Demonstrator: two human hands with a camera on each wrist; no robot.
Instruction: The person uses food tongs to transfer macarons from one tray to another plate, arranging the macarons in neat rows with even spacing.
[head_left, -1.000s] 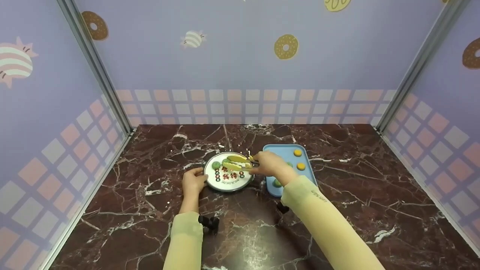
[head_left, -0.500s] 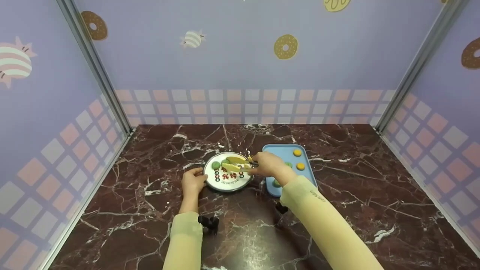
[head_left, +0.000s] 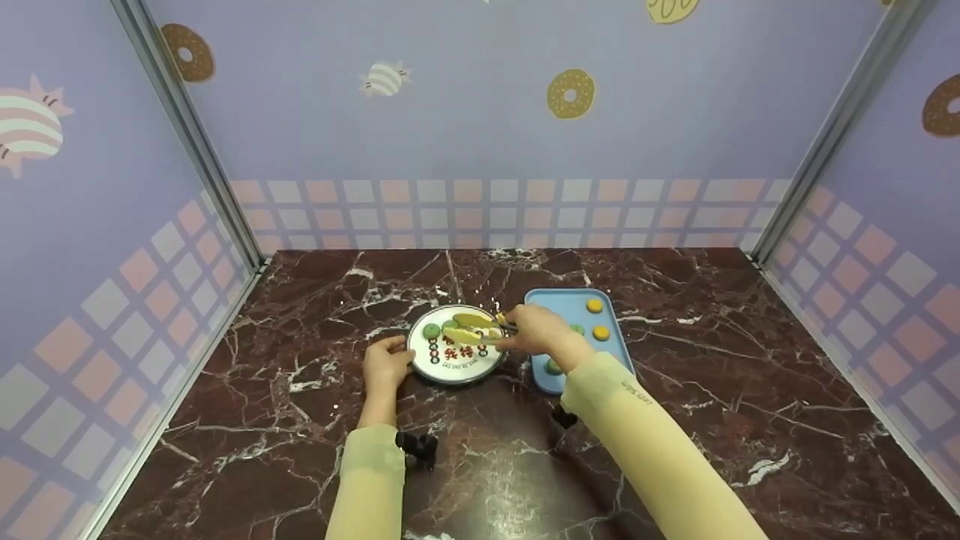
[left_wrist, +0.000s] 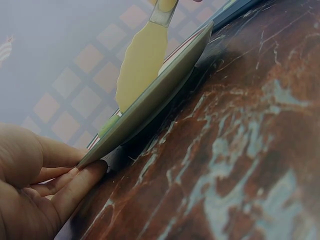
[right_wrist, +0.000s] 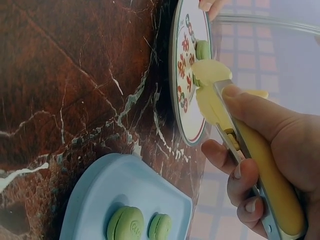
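My left hand [head_left: 386,365] pinches the left rim of a round white plate [head_left: 456,371] with red characters; in the left wrist view the fingers [left_wrist: 82,187] lie beneath the rim. A pair of tongs [right_wrist: 270,175] with pale yellow tips and yellow handles is gripped in my right hand [right_wrist: 290,127]. Its spread tips are over the plate, around or beside a green macaron [right_wrist: 196,81] that they partly hide; whether they touch it I cannot tell. Another green macaron [head_left: 431,331] lies on the plate, left of the tips.
Right of the plate is a blue tray [head_left: 559,300], partly under my right forearm. It bears two yellow macarons, one farther back [head_left: 595,306], and green macarons [right_wrist: 127,224]. Patterned walls [head_left: 480,135] enclose the dark marbled tabletop [head_left: 322,300] at the back and both sides.
The tongs' tips have shifted slightly and stand a little wider apart beside the green macaron. My left hand and the plate have stayed nearly still.
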